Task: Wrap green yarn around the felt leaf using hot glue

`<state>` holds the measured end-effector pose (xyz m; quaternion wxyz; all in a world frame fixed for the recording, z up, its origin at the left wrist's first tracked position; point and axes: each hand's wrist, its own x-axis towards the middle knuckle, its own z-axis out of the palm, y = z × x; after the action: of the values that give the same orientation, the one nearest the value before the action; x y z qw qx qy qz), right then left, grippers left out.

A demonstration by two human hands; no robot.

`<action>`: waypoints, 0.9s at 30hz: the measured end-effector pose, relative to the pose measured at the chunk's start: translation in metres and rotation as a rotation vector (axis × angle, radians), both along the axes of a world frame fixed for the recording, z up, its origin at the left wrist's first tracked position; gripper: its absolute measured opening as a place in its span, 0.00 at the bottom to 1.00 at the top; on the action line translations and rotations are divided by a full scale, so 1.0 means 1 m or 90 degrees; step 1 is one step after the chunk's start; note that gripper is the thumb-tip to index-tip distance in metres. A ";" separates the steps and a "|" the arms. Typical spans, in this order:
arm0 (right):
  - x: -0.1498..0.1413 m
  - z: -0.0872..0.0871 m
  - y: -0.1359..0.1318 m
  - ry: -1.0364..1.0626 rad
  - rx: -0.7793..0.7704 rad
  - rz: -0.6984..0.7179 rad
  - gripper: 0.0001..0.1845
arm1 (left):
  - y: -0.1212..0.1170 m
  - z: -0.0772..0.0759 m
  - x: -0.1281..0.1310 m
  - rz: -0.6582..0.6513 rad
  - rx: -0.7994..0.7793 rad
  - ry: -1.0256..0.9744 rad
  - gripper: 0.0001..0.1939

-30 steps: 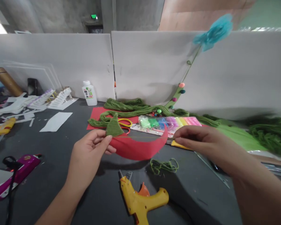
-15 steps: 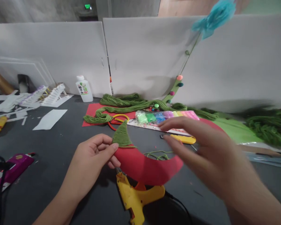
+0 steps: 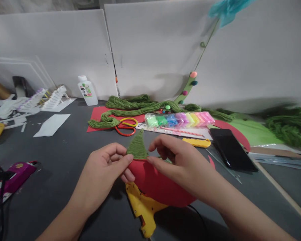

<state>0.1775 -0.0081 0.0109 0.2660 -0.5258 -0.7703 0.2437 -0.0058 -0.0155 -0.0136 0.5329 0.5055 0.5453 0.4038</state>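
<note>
A red card crescent has its pointed upper end wrapped in green yarn. My left hand pinches the crescent at its left edge, thumb in front, just where the wrapping stops. At the opposite edge of the wrapping, my right hand is closed with its thumb tip on the yarn's last turn. Its index finger is curled above, and part of the loose strand is hidden behind the hand. Under the card lies a yellow glue gun, partly covered by it.
Behind the hands are scissors, green yarn skeins, colored clay packets and a yellow cutter. A black phone lies at right. A white bottle stands at back left, and a purple power strip lies left.
My right hand has come in from the right to the wrapped edge, uncovering the phone. The crescent has shifted slightly right with my left hand still holding it. The view has tilted down.
</note>
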 end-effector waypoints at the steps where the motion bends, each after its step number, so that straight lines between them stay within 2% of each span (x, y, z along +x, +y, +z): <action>1: -0.001 0.000 0.000 -0.002 0.010 0.001 0.01 | 0.000 0.000 0.000 0.003 0.002 0.001 0.06; 14: -0.002 0.001 0.000 -0.032 -0.043 -0.023 0.07 | 0.002 -0.006 -0.005 -0.009 0.017 -0.065 0.06; 19: -0.002 0.003 0.002 0.038 -0.051 0.000 0.07 | 0.000 -0.005 -0.004 -0.029 0.007 -0.105 0.05; 27: 0.001 0.002 0.004 0.099 -0.141 -0.012 0.07 | 0.001 -0.005 -0.005 -0.055 -0.022 -0.165 0.03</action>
<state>0.1790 -0.0043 0.0129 0.2674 -0.5386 -0.7111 0.3644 -0.0112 -0.0144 -0.0184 0.6243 0.4628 0.4569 0.4329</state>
